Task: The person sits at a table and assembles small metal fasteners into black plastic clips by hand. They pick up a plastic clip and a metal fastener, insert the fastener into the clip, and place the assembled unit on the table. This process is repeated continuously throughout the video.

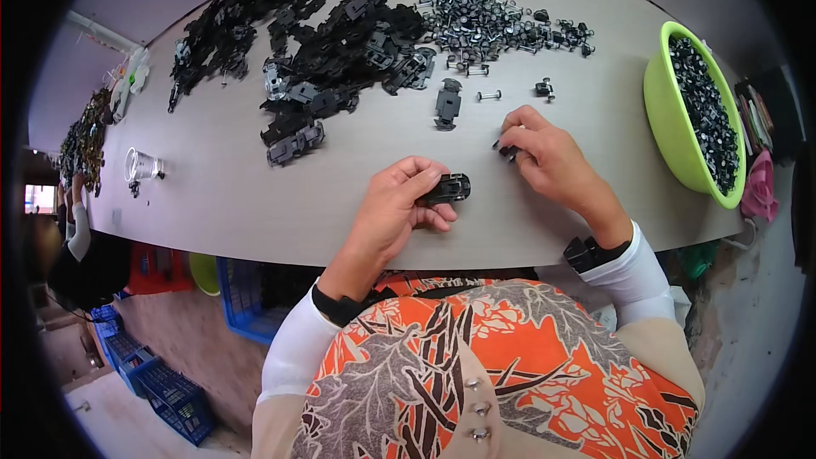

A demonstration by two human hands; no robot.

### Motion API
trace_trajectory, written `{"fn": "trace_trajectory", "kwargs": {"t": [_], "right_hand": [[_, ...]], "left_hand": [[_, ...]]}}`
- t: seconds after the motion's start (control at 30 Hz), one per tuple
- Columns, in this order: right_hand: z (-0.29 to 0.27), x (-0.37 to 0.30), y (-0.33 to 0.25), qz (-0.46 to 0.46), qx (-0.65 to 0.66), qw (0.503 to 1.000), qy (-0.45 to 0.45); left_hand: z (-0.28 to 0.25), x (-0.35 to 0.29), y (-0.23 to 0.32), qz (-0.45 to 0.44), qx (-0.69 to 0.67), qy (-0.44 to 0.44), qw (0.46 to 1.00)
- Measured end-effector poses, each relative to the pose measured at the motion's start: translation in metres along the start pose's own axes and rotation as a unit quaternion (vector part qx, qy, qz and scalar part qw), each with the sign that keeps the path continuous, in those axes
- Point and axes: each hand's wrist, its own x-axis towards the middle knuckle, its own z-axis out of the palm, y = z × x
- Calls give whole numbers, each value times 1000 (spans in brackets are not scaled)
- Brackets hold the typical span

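Item one: a small black toy-car body (448,189), lying on the grey surface (221,187) near its front edge; we take it as our landmark. Our left hand (398,208) has its grip closed on it, thumb and fingertips pinching its left end, so the body juts out to the right of the grip. Our right hand (552,157), to the right of the car body and slightly beyond it, is curled with fingertips pressed on a small black part (507,151); how firmly the grip has it we cannot tell. Beyond the car body: a loose chassis piece (448,104), two wheel axles (490,95), a heap of black plastic parts (331,25), a heap of metal axles (476,21). Far right of it: a green bowl (667,119) of small dark parts.
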Motion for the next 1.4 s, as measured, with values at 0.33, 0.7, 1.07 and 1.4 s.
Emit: {"fn": "trace_trajectory", "kwargs": {"t": [0.33, 0.7, 1.07, 1.4], "right_hand": [[25, 1, -50, -139, 94, 984, 52], [49, -5, -56, -161, 57, 985, 37], [57, -8, -60, -168, 101, 979, 59], [70, 7, -99, -232, 50, 971, 7]], "left_hand": [[-6, -2, -1, -31, -148, -53, 987], [-15, -14, -15, 2, -203, -95, 975], [2, -29, -2, 22, -84, -22, 996], [-7, -59, -8, 106, 19, 56, 993]]}}
